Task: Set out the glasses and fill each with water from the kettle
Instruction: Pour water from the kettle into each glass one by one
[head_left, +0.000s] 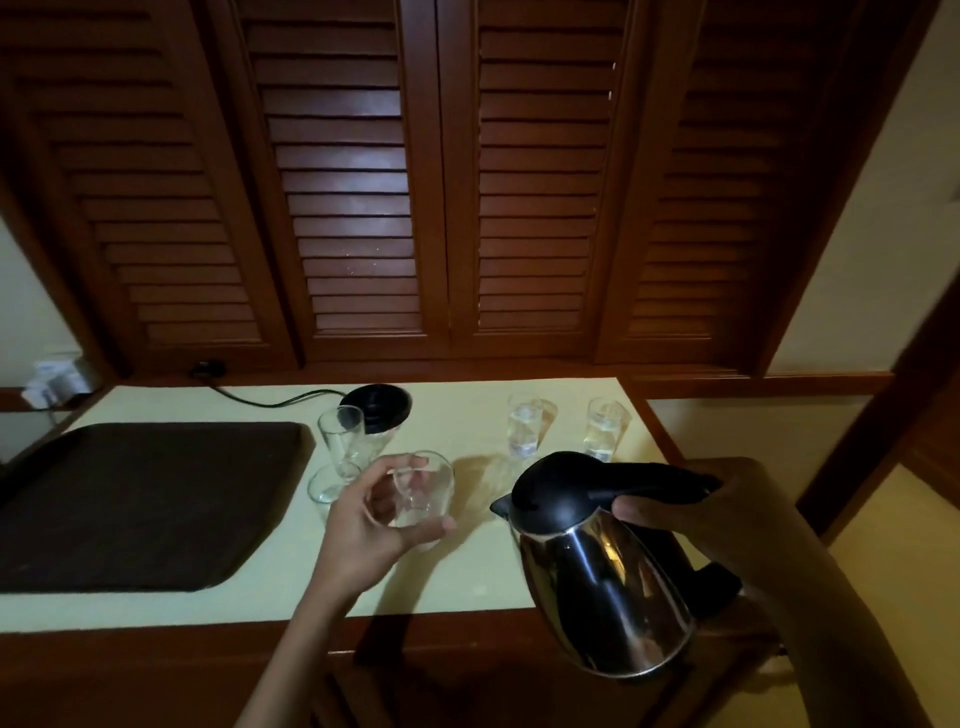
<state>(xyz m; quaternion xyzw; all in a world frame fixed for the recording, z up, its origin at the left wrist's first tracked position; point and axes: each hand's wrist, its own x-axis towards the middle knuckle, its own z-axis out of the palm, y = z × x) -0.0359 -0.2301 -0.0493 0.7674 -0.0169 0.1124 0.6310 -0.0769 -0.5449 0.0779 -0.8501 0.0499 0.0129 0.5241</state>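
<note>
A: Kettle (602, 571): polished steel body, black lid and handle, tilted, spout toward the left hand (371, 525).

B: Right hand (727, 514): fingers wrapped around the handle. Left hand: fingers curled about an empty glass (423, 491), held over the counter (467, 566). Beyond the right hand, two filled glasses (524, 426).

Dim room. Dark wooden louvred shutters (358, 208) fill the wall behind a pale yellow tabletop (467, 566) with a wood edge. Cream walls (878, 218) flank the shutters. A dark tray (130, 504) lies on the left; a socket (54, 382) sits at far left.
</note>
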